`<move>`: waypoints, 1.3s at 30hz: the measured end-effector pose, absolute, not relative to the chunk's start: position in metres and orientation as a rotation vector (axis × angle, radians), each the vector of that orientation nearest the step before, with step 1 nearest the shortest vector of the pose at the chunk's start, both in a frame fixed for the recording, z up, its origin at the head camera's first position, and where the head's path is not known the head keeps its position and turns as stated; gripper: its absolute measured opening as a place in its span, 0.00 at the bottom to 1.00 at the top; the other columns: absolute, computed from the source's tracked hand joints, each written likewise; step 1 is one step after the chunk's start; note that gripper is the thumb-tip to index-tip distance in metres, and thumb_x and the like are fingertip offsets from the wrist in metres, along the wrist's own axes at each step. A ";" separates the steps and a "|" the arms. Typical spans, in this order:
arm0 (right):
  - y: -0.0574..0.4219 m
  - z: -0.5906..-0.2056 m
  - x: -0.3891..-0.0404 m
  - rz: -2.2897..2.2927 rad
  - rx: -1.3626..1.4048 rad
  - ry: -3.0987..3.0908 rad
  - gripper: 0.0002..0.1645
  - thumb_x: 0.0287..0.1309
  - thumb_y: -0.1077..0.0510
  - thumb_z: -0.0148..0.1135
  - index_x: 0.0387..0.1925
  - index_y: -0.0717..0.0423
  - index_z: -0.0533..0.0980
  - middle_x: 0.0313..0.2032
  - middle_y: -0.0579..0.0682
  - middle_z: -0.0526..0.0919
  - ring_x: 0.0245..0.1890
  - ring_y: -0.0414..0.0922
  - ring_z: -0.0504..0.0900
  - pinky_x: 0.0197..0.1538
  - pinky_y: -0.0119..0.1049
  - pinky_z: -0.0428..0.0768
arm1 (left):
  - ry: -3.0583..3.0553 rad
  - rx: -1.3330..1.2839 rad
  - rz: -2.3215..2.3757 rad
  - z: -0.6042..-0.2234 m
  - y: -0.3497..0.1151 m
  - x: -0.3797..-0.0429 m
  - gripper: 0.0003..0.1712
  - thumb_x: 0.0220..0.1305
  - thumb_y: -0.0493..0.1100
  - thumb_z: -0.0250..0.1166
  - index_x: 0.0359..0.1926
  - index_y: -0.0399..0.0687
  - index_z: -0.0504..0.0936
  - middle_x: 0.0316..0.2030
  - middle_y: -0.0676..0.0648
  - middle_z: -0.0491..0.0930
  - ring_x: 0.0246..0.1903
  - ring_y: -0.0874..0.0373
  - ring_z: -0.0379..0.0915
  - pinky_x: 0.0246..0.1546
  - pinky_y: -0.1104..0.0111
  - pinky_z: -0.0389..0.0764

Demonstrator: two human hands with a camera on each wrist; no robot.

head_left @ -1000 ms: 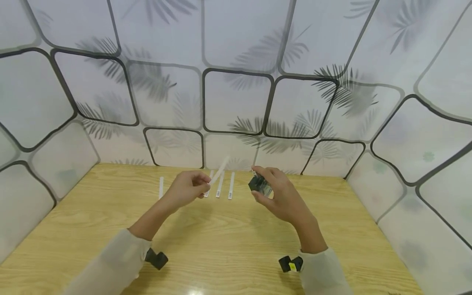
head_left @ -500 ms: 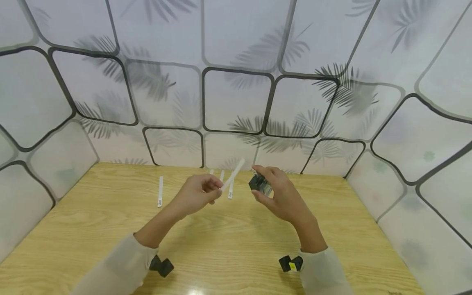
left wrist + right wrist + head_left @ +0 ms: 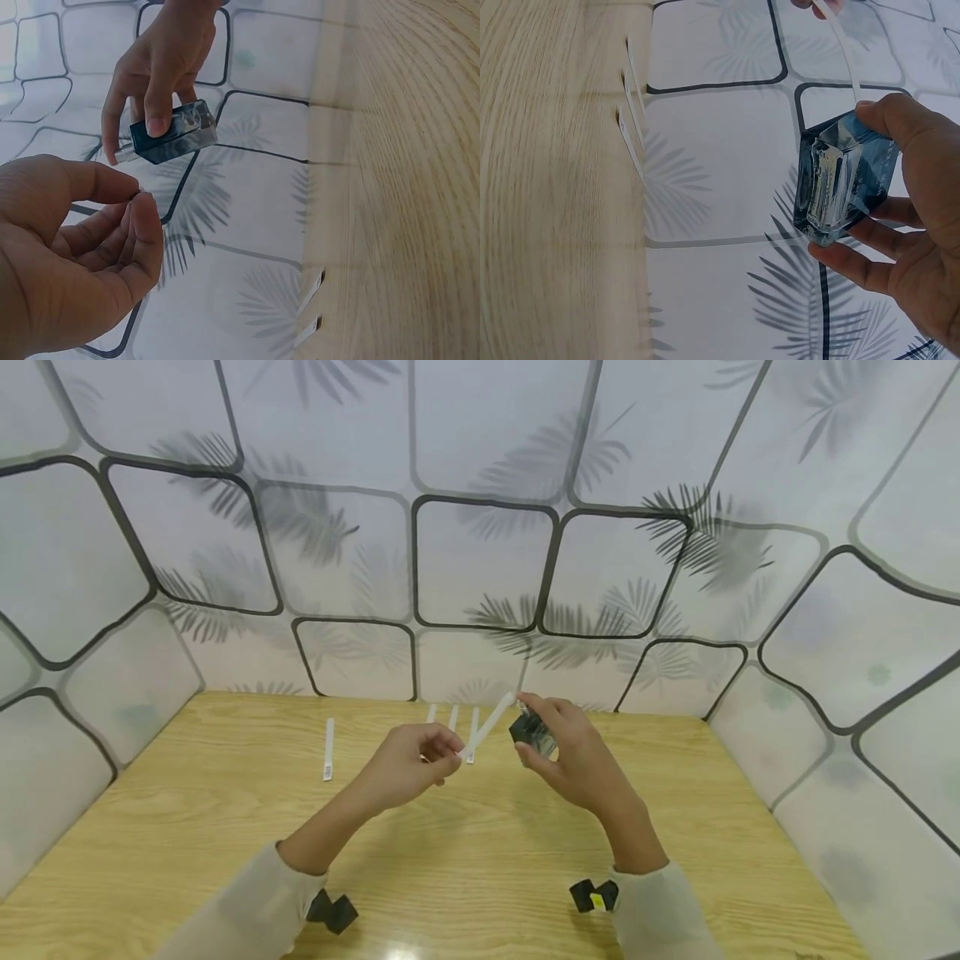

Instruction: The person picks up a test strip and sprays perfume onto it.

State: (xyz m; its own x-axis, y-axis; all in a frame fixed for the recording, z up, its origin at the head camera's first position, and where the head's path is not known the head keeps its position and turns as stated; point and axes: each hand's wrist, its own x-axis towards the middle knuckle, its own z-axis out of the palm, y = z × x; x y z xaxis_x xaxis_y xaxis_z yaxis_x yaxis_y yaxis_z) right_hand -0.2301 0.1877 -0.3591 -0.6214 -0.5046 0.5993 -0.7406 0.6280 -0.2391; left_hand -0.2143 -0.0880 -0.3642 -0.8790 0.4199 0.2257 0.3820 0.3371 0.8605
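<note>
My left hand (image 3: 411, 764) pinches a white paper test strip (image 3: 487, 727) between thumb and fingertips, its free end slanting up to the right. My right hand (image 3: 581, 756) grips a dark blue glass perfume bottle (image 3: 533, 734) above the table. In the left wrist view, the bottle (image 3: 184, 135) lies tilted, and a fingertip is on its silvery sprayer (image 3: 126, 154). The strip's far end reaches right by the sprayer in the head view. Seen from the right wrist, the bottle's faceted base (image 3: 832, 184) faces the camera and the curved strip (image 3: 846, 56) overlaps its upper edge.
Several more white strips lie on the wooden table (image 3: 465, 877). One strip (image 3: 327, 750) is off to the left; others, such as this labelled strip (image 3: 473, 739), lie behind the left hand. A patterned backdrop (image 3: 480, 568) encloses the table's back and sides.
The left hand has carried its strip to the right, so that the strip's tip now meets the top of the bottle in the head view. The right hand has hardly moved.
</note>
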 end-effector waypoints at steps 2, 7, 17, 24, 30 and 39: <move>0.188 -0.359 -0.230 0.639 0.972 -2.360 0.39 0.64 0.55 0.71 0.73 0.54 0.66 0.57 0.61 0.77 0.58 0.58 0.77 0.55 0.58 0.81 | 2.529 0.758 1.623 -0.363 -0.087 -0.214 0.08 0.69 0.35 0.65 0.46 0.36 0.83 0.34 0.47 0.82 0.36 0.41 0.82 0.33 0.63 0.87; 0.187 -0.359 -0.229 0.613 0.956 -2.348 0.39 0.64 0.55 0.71 0.73 0.54 0.67 0.56 0.62 0.78 0.57 0.58 0.78 0.55 0.58 0.81 | 2.527 0.749 1.609 -0.364 -0.087 -0.214 0.08 0.70 0.36 0.65 0.47 0.37 0.84 0.34 0.48 0.82 0.35 0.45 0.82 0.32 0.66 0.87; 0.186 -0.362 -0.228 0.598 0.920 -2.350 0.39 0.63 0.55 0.71 0.72 0.57 0.68 0.56 0.64 0.78 0.56 0.60 0.78 0.53 0.59 0.81 | 2.520 0.762 1.608 -0.365 -0.088 -0.215 0.08 0.70 0.36 0.65 0.46 0.35 0.83 0.34 0.45 0.82 0.33 0.52 0.81 0.32 0.67 0.86; 0.186 -0.362 -0.230 0.592 0.924 -2.327 0.40 0.61 0.56 0.72 0.72 0.53 0.67 0.54 0.62 0.78 0.54 0.58 0.78 0.52 0.57 0.82 | 2.528 0.734 1.616 -0.363 -0.088 -0.214 0.09 0.70 0.35 0.65 0.47 0.34 0.83 0.34 0.46 0.82 0.34 0.49 0.81 0.32 0.67 0.86; 0.184 -0.361 -0.229 0.603 0.927 -2.331 0.40 0.63 0.55 0.71 0.73 0.54 0.67 0.55 0.63 0.78 0.55 0.58 0.79 0.52 0.57 0.82 | 2.520 0.714 1.626 -0.361 -0.089 -0.213 0.09 0.69 0.35 0.65 0.47 0.34 0.83 0.34 0.46 0.82 0.36 0.43 0.82 0.33 0.66 0.86; 0.183 -0.361 -0.228 0.611 0.909 -2.343 0.39 0.64 0.54 0.71 0.72 0.58 0.66 0.55 0.64 0.77 0.54 0.60 0.79 0.50 0.58 0.82 | 2.493 0.701 1.639 -0.361 -0.089 -0.213 0.09 0.69 0.35 0.65 0.47 0.35 0.83 0.34 0.47 0.82 0.36 0.43 0.81 0.33 0.66 0.87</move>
